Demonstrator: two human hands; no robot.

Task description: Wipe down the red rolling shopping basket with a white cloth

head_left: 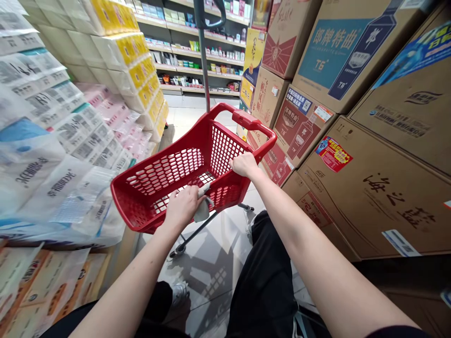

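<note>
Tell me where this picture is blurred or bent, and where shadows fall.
Head view: the tissue packs at the left edge are smeared and stretched; the cardboard boxes lean outward, a wide-lens bend; the red basket, left hand with cloth and right hand are sharp; the basket's grid shadow lies on the floor.

Tile floor [214,263] carries the cart [169,173], under left hand [183,206]. Cartons [380,197] stacked on it, right of right hand [243,164].

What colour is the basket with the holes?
The basket is red all over; the head view shows it clearly.
</note>
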